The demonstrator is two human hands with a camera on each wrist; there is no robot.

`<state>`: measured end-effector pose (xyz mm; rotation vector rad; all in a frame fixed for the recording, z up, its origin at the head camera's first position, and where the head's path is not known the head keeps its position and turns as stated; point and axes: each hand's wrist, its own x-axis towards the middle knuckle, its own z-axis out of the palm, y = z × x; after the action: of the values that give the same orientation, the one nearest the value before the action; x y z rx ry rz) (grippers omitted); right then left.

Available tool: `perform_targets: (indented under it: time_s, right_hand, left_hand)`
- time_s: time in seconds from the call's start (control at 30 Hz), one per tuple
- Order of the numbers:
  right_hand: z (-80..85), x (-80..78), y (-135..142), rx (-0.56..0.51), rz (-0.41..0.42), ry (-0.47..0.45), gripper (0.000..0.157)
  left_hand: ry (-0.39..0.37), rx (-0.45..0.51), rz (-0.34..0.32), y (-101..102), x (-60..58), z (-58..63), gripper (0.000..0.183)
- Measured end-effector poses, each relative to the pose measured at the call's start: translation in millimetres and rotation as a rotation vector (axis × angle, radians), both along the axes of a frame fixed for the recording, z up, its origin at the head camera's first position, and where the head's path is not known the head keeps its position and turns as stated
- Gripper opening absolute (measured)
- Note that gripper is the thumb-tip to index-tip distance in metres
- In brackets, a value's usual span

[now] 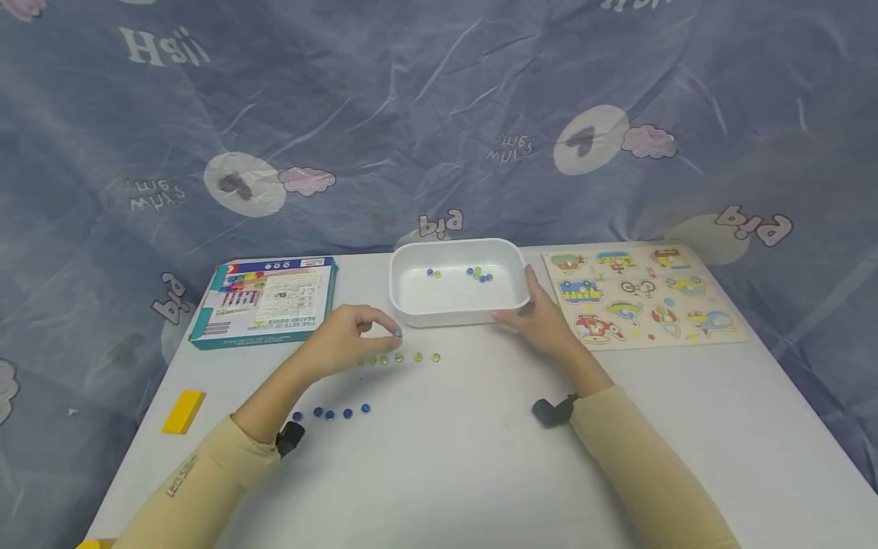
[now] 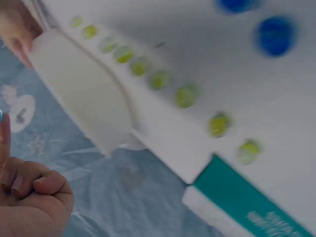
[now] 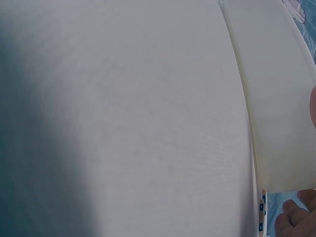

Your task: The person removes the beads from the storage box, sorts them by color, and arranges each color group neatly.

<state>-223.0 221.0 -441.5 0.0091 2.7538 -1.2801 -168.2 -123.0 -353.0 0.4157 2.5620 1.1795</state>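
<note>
My left hand (image 1: 348, 340) pinches a small bluish glass bead (image 1: 398, 333) between thumb and index finger, just in front of the white tray. In the left wrist view only a blue sliver of that bead (image 2: 1, 116) shows, and the other fingers are curled. Below the hand runs a row of yellow-green glass beads (image 1: 418, 357), partly hidden by it. Nearer the wrist lie several dark blue beads (image 1: 347, 413). My right hand (image 1: 542, 320) grips the front right corner of the white tray (image 1: 442, 319). Inside that tray sit several blue and yellow-green beads (image 1: 478, 272).
A teal-edged toy box (image 1: 264, 305) lies at the back left. On the right is a wooden puzzle board (image 1: 645, 297) with vehicle pictures. A yellow block (image 1: 184, 412) rests near the table's left edge. Patterned blue cloth (image 1: 439, 122) hangs behind the white table (image 1: 466, 473).
</note>
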Motion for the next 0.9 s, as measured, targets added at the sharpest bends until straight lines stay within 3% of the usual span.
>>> perform_targets:
  time_s: [0.2, 0.33, 0.57, 0.9]
  right_hand:
    - [1.9, 1.4, 1.1, 0.002, -0.003, -0.006, 0.112]
    - [2.6, 1.1, 1.8, -0.003, -0.003, -0.011, 0.112]
    - [6.2, 2.5, 0.1, -0.016, 0.001, -0.019, 0.114]
    - [8.2, 3.2, -2.2, 0.008, 0.017, -0.007, 0.115]
  left_hand:
    - [-0.101, -0.019, 0.031, -13.5, 12.6, -29.9, 0.016]
    - [-0.102, -0.079, 0.022, -13.9, 17.4, -45.1, 0.014]
    - [-0.112, -0.192, -0.036, -13.0, 24.7, -63.4, 0.012]
    - [-0.094, -0.248, -0.04, -12.1, 29.3, -79.0, 0.014]
